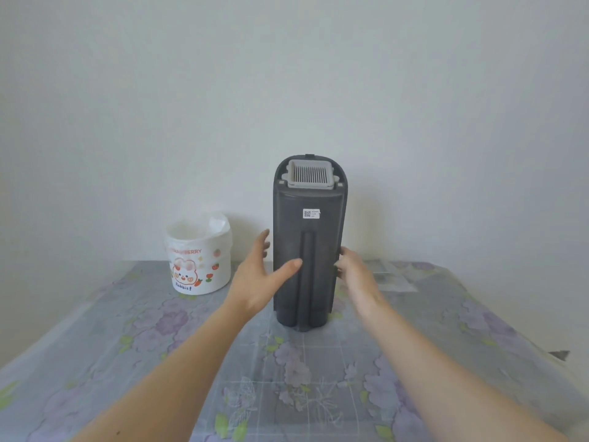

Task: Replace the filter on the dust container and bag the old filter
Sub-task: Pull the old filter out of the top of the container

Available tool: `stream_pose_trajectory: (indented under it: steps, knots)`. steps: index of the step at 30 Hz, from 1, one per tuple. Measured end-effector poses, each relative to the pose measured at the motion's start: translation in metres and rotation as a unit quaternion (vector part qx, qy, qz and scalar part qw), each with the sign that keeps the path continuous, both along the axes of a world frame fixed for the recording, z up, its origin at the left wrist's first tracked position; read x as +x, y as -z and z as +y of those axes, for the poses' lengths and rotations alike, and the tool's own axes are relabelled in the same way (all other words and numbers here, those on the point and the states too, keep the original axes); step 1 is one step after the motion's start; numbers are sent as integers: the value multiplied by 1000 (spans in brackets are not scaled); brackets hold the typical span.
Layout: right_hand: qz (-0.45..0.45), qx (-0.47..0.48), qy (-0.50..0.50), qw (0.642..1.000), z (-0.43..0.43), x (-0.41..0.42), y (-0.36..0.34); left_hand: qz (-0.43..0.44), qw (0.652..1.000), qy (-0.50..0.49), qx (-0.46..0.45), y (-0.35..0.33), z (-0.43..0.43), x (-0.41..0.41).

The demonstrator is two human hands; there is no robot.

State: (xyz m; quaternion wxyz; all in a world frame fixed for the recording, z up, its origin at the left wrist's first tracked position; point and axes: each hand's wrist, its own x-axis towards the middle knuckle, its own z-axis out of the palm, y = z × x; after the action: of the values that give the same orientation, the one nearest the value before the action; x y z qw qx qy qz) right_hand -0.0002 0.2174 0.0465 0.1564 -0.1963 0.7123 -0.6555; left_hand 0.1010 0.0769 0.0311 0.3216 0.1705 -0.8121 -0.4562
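A tall dark grey dust container [307,224] stands upright on the table [159,346] near the wall. A square pale grey pleated filter [310,173] sits in its top. My left hand [261,275] is open at the container's left side, thumb lying across its front, fingers spread beside it. My right hand [353,272] is at the container's right edge, fingertips touching or nearly touching it; I cannot tell if it grips. A small white bin [199,260] lined with a clear plastic bag stands to the left, printed with a rabbit and strawberries.
The table is covered with a cloth printed with purple flowers under a clear sheet. A pale folded packet [392,279] lies behind my right hand. The plain wall is right behind the container. The table's right edge [548,355] drops off.
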Motion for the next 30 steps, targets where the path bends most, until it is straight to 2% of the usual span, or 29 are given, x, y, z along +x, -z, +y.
stream_pose_trajectory:
  steps: [2,3,6,10,14,23,30]
  knots:
    - [-86,-67,30,994,-5,-10,-9,47,999,-20,-3,-4,2,-1]
    - [-101,-77,35,991,-8,-16,-11,51,998,-30,-29,-8,3,-3]
    - [-102,-86,31,991,-20,-24,-20,40,992,-62,-101,-17,4,-6]
    - [-109,-64,21,992,-24,-24,-29,33,990,-73,-118,-20,-3,-3]
    - [-97,-42,32,994,-21,-29,-27,45,997,-41,-51,-19,-8,-3]
    - [-103,-110,79,985,-19,-33,-33,80,995,-19,60,-16,-7,-10]
    - [-83,-129,111,982,-15,-24,-44,10,997,-42,69,-30,-6,-28]
